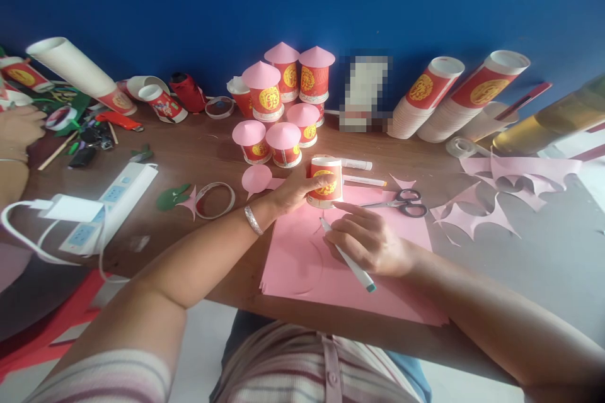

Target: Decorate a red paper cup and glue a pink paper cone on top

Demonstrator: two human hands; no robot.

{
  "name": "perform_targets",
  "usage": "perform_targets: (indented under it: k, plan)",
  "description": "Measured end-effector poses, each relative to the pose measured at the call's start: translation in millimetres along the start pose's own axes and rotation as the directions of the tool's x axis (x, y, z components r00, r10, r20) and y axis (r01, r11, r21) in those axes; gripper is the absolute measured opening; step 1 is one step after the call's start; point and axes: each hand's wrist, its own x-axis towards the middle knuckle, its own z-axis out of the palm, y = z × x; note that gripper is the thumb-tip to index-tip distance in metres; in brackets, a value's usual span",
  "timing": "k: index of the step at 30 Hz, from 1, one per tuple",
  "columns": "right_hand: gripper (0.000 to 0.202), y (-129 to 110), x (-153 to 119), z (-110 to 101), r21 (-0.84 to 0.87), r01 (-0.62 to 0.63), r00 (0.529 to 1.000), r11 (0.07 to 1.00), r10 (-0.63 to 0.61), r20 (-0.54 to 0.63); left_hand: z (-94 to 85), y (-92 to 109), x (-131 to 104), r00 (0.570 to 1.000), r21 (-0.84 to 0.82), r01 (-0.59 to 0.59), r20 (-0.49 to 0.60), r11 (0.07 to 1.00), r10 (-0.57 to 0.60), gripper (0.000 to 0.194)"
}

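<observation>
Left hand (293, 194) pinches a red paper cup (331, 192), thumb laid across its gold emblem, fingers mostly hidden behind; cup is over the far part of the pink paper (293, 252). Right hand (371, 240) grips a white marker (353, 261) between thumb and bent fingers, index finger extended to the cup's lower edge; contact there cannot be confirmed. Marker tip points down near the pink paper, green end toward the wearer; tip contact unclear. A faint curved line (322, 264) runs across the pink paper. Scissors (411, 203) lie at its far right corner. Just past its far edge: two pens (357, 164). Pink disc (256, 179) beside its far left corner; tape ring (215, 200) farther left, power strip (108, 211) well left. Beyond the pink paper, on the brown surface (189, 138): red cups with pink cone tops (265, 91). Right of it: cut pink scraps (477, 217).
</observation>
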Motion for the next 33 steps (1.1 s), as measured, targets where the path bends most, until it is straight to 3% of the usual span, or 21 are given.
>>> perform_targets:
  k: [3,12,23,33]
  plan:
    - [0.01,1.3,1.0,-2.7,0.007,0.011,0.999,1.0,-0.011,-0.048,1.0,0.7,-0.1,1.0,-0.009,0.01,0.029,1.0,-0.01,0.051]
    - [0.017,10.3,0.7,-6.3,-0.075,-0.124,0.989,0.989,0.118,-0.088,2.2,6.3,-3.4,0.999,0.029,-0.008,0.05,1.0,0.006,0.04]
    - [0.019,12.2,1.3,-5.6,-0.09,-0.152,0.988,0.984,0.149,-0.043,14.4,25.9,-8.3,0.997,0.168,-0.053,0.067,0.984,0.042,0.045]
    - [0.02,7.3,1.5,-4.4,-0.053,-0.145,0.989,0.988,0.145,-0.011,9.0,15.0,-4.7,0.998,0.121,-0.044,0.057,0.992,0.037,0.042]
